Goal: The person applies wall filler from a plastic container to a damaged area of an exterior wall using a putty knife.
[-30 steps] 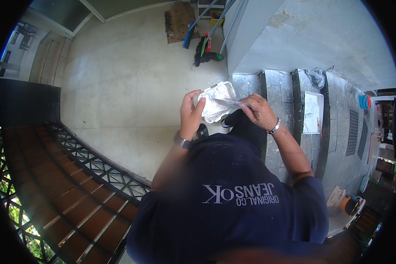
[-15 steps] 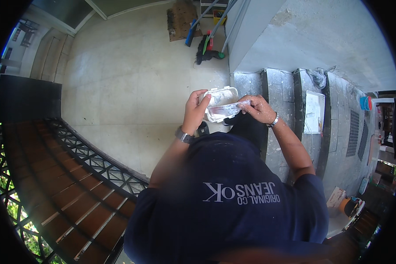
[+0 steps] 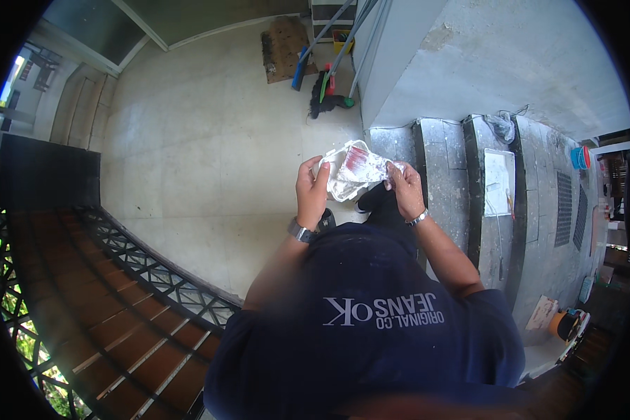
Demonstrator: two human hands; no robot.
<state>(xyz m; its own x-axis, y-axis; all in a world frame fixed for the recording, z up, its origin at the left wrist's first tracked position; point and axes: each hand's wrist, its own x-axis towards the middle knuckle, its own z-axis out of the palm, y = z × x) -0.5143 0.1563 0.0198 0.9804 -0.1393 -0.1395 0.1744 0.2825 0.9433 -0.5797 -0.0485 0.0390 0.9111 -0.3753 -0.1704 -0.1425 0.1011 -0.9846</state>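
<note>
A small white plastic tub [image 3: 341, 190], smeared inside with white paste, is held at its left side by my left hand [image 3: 311, 190], thumb over the rim. My right hand [image 3: 406, 189] pinches the narrow end of a flat putty scraper [image 3: 360, 164]. The scraper's wide end lies over the tub opening, its face turned up. White paste coats much of that face, with a reddish patch showing near the wide edge. The scraper hides part of the tub's inside. White specks dot my right fingers.
Grey tiled steps [image 3: 444, 203] run along the right, with a white paste-smeared tray [image 3: 499, 183] on one. Brooms [image 3: 329, 87] lean by the wall corner near a brown mat [image 3: 287, 50]. At left is a black lattice railing [image 3: 154, 245]. A blue-and-red bucket [image 3: 580, 158] stands far right.
My right hand has turned the scraper from nearly edge-on across the tub to face up, its wide end now toward the far side. The tub has tilted slightly in my left hand.
</note>
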